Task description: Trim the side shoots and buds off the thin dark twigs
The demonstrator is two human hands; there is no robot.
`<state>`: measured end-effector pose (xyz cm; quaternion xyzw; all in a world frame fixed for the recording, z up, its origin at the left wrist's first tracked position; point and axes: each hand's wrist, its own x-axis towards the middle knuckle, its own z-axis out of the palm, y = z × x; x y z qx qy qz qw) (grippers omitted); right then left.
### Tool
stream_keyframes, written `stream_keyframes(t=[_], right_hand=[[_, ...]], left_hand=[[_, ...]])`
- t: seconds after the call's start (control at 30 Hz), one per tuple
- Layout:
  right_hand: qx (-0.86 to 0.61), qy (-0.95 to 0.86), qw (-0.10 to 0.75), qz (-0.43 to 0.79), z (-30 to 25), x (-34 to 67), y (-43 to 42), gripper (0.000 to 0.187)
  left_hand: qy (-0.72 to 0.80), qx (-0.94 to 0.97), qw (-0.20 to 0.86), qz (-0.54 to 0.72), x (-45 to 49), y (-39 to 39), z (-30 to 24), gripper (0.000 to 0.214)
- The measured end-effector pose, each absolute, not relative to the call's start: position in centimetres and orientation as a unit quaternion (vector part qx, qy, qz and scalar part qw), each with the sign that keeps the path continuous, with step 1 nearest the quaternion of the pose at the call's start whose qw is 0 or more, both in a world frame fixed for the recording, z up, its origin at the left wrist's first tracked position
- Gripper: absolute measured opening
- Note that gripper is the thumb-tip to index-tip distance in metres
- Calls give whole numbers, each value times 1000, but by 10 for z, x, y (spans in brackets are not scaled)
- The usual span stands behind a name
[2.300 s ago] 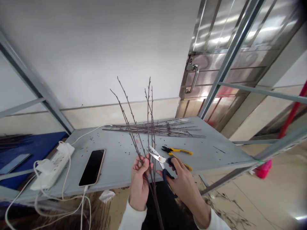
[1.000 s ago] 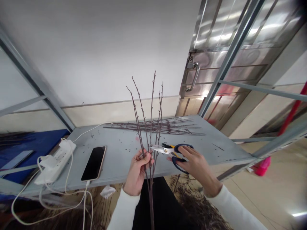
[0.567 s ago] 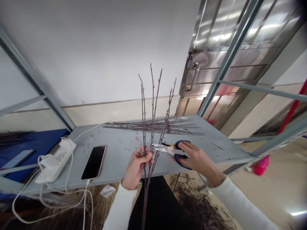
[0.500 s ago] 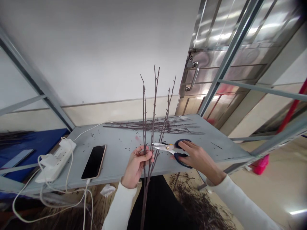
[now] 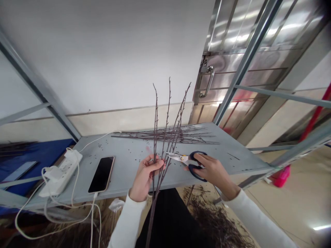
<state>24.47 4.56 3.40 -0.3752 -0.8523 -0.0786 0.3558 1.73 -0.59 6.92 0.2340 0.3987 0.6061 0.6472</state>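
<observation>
A dark brown branch point(image 5: 152, 213) with several thin, knobbly stems stands upright in front of me. My left hand point(image 5: 146, 174) pinches its stems between thumb and fingers, above the fork. My right hand point(image 5: 213, 174) grips a pair of scissors point(image 5: 182, 158) by the dark blue handles. The blades are parted and point left, their tips at the stems just right of my left fingers. Whether the blades touch a stem, I cannot tell. Behind, a pile of similar branches point(image 5: 165, 135) lies across the grey table point(image 5: 124, 172), with small dark bits scattered around.
On the table's left are a phone point(image 5: 101, 174) on a cable and a white power strip point(image 5: 60, 174) with plugs. Grey metal posts point(image 5: 248, 62) frame the table. Below, a heap of twigs point(image 5: 219, 220) lies on the floor at right.
The branch has turned and tilted slightly, its tops shifting right and its lower stem left. The middle stem's top now sits lower. Both hands stay in nearly the same place.
</observation>
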Motion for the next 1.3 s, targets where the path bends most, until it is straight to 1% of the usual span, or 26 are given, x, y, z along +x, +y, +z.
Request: stream_keyframes(t=[0.17, 0.37, 0.6, 0.73, 0.9, 1.0, 1.1, 1.23, 1.3], right_hand=[[-373, -854, 355, -75, 35, 243, 42, 29], [-383, -842, 366, -102, 30, 240, 42, 28], [-415, -826, 362, -120, 14, 236, 46, 36], [-449, -804, 381, -83, 8, 237, 44, 34], [-549, -743, 382, 2, 2, 247, 43, 33], [-615, -706, 352, 22, -7, 262, 53, 35], [-676, -674, 296, 38, -24, 285, 72, 37], [-748, -629, 207, 51, -52, 318, 102, 31], [-770, -609, 181, 54, -63, 328, 112, 28]], left_hand=[[420, 253, 636, 596, 17, -5, 66, 25], [414, 253, 633, 603, 18, -3, 63, 24], [434, 249, 618, 606, 15, -1, 61, 27], [435, 249, 610, 614, 13, -1, 61, 27], [439, 271, 593, 618, 8, -3, 54, 24], [448, 286, 588, 610, 2, -2, 45, 24], [459, 302, 577, 604, -5, 0, 36, 27], [461, 297, 554, 626, -13, 1, 26, 33], [460, 291, 545, 638, -16, 1, 24, 33]])
